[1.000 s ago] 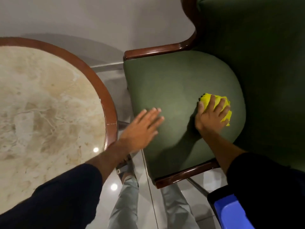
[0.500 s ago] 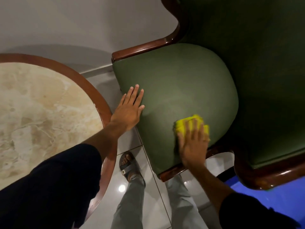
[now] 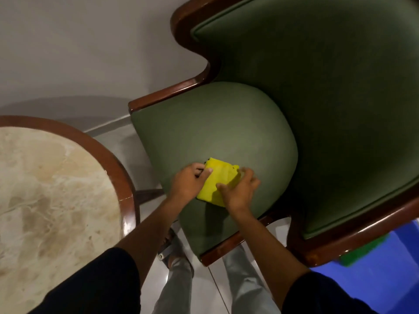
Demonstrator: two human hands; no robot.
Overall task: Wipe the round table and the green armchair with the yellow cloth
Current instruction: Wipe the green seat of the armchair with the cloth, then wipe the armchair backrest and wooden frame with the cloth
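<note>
Our left hand (image 3: 189,181) pinches the near-left edge of the folded yellow cloth (image 3: 217,181), thumb on top. Our right hand (image 3: 241,189) presses its fingers together on the cloth's right side. We see the cloth lying on the padded arm of the green upholstered armchair (image 3: 226,123) with dark wood trim. The round marble-topped table (image 3: 45,189) stands just left. No writing readable.

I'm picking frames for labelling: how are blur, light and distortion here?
Head view: dim, with soft shadows; right hand slightly motion-blurred on the yellow cloth; left hand sharper; wide-angle bends the green armchair and round table rim.
</note>
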